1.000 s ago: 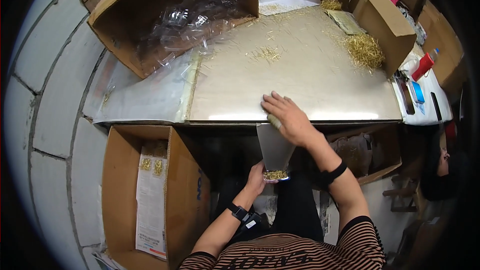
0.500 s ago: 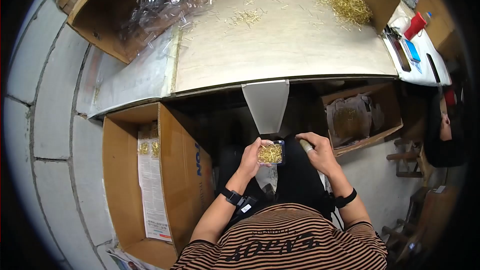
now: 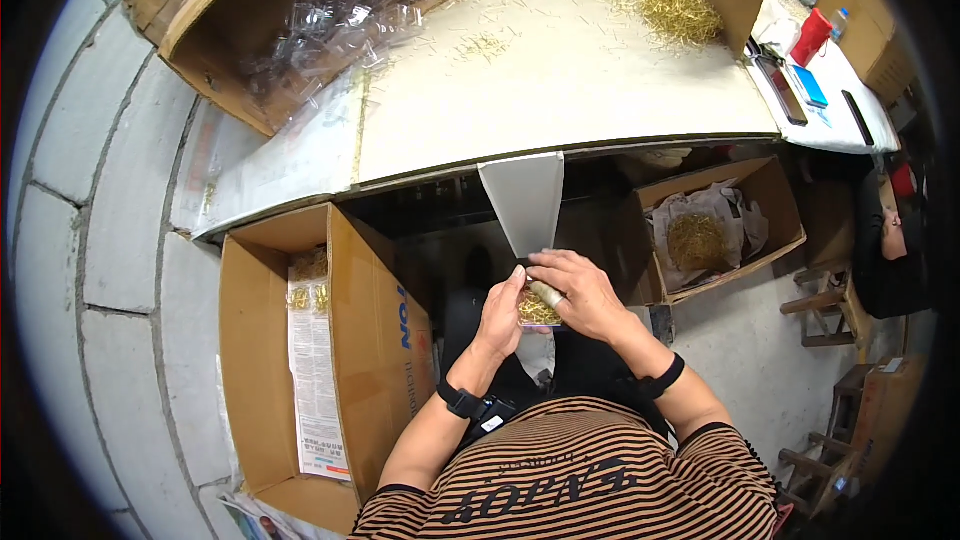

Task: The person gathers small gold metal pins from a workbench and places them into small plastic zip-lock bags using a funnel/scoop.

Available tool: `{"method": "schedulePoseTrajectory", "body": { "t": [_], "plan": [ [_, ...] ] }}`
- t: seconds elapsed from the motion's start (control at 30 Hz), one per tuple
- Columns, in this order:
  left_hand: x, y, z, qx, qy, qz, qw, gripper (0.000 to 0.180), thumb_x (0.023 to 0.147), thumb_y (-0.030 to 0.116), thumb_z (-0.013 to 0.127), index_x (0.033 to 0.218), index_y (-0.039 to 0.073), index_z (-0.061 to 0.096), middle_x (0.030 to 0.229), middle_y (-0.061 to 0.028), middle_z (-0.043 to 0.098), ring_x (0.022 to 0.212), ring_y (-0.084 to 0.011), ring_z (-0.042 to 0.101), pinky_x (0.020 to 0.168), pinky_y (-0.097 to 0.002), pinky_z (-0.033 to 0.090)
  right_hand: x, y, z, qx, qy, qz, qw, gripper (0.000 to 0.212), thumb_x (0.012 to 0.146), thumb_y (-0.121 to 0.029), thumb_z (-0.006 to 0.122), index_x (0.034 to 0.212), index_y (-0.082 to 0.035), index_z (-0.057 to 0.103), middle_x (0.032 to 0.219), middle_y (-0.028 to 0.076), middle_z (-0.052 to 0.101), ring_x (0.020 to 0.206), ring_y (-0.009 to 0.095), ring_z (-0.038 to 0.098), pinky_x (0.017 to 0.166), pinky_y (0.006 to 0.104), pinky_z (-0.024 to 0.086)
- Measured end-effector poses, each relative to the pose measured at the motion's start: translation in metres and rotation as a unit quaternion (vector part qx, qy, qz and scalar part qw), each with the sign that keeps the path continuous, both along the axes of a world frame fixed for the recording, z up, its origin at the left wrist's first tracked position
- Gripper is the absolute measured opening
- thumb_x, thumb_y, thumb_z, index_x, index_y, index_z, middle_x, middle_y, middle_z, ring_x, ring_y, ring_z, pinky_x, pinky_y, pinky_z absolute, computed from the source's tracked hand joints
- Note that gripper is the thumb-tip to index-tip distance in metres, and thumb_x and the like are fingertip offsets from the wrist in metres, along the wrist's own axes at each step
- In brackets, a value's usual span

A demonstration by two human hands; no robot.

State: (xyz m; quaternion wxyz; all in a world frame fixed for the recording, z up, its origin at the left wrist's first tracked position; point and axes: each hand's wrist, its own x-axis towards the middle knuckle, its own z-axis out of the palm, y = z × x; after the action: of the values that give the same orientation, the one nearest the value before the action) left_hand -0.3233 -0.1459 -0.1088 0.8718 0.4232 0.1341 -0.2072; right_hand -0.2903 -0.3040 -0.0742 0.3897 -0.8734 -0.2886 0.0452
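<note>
Head view showed a small clear box (image 3: 538, 311) full of gold bits, held over the lap under a white chute (image 3: 527, 202). The left hand (image 3: 500, 316) and right hand (image 3: 580, 292) both gripped it. A brown carton (image 3: 760, 202) held straw (image 3: 697, 241).

Seen from above: short-sleeved shirt (image 3: 590, 470) with thin horizontal stripes in black and orange-brown, dark block lettering across the chest. Bare forearms below the sleeves. Just beyond the shirt, on the left wrist, a black watch (image 3: 462, 402) with a dark strap. On the right wrist, a plain black band (image 3: 661, 378). Left hand (image 3: 500, 315) bare. Right hand (image 3: 580, 292) with pale tape wrapped around one finger (image 3: 545, 293). Dark trousers beyond the shirt.
</note>
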Motion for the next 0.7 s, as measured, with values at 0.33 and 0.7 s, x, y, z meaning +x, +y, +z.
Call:
{"method": "schedulePoseTrajectory", "body": {
  "t": [0.33, 0.7],
  "plan": [
    [0.001, -0.004, -0.013, 0.006, 0.001, 0.109, 0.994, 0.028, 0.099, 0.027, 0.044, 0.105, 0.003, 0.058, 0.090, -0.0068, 0.065, 0.070, -0.0151, 0.066, 0.050, -0.0293, 0.057, -0.021, -0.011, 0.018, -0.210, -0.103, 0.079, 0.969, 0.053, 0.090, -0.032, 0.052, 0.139, -0.017, 0.041, 0.147, 0.003, 0.037, 0.140, 0.027, 0.024, 0.111, 0.0560, 0.015],
    [-0.008, -0.003, 0.013, 0.010, -0.033, 0.127, 0.991, 0.025, 0.098, 0.021, 0.045, 0.111, 0.003, 0.056, 0.097, -0.0065, 0.065, 0.078, -0.0143, 0.067, 0.058, -0.0288, 0.060, -0.033, -0.013, 0.028, -0.130, -0.145, 0.042, 0.980, 0.047, 0.084, -0.023, 0.062, 0.128, -0.007, 0.052, 0.136, 0.009, 0.049, 0.133, 0.026, 0.038, 0.111, 0.0497, 0.022]
  ]
}}
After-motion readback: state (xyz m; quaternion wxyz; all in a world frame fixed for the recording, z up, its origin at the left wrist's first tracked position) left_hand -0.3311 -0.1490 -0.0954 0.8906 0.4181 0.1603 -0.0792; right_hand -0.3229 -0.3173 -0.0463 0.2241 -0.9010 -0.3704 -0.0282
